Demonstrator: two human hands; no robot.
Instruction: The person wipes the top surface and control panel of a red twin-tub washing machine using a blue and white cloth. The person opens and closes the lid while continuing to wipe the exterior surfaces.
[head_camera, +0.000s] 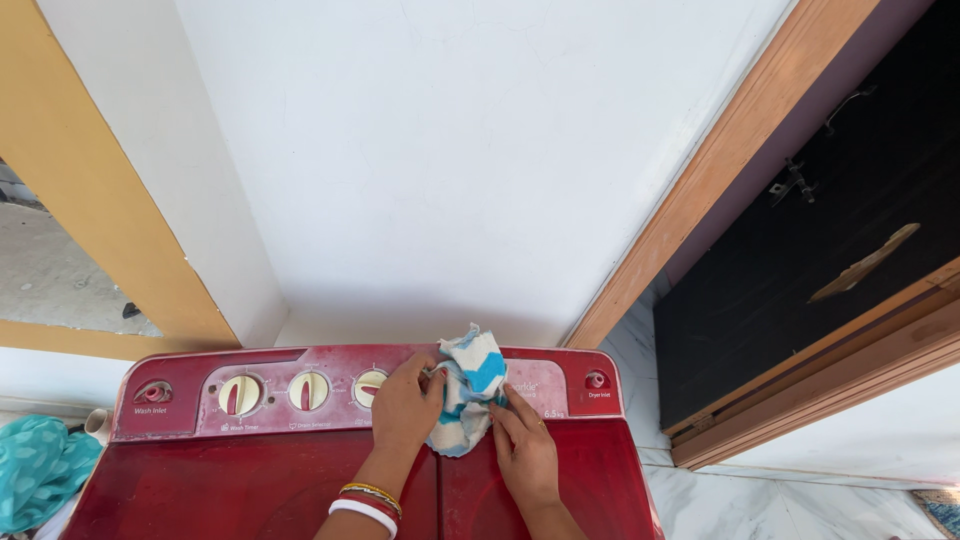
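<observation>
Red washing machine (250, 490) top: left hand (405, 405), right hand (525, 450) both clamped on blue-white cloth (465, 390) between them

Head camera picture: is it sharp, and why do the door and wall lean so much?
Head view: bright, even daylight, soft shadows, no blur on the left hand, right hand or blue-and-white cloth; the wide lens, tilted down, splays the door frame and yellow wall edge outward; the red washing machine shows dusty streaks, little glare.

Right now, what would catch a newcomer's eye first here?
The red washing machine at the bottom, with cream dials on its dusty panel. At its middle, the left hand and right hand hold a blue-and-white cloth against the panel. A dark door stands at right.
</observation>
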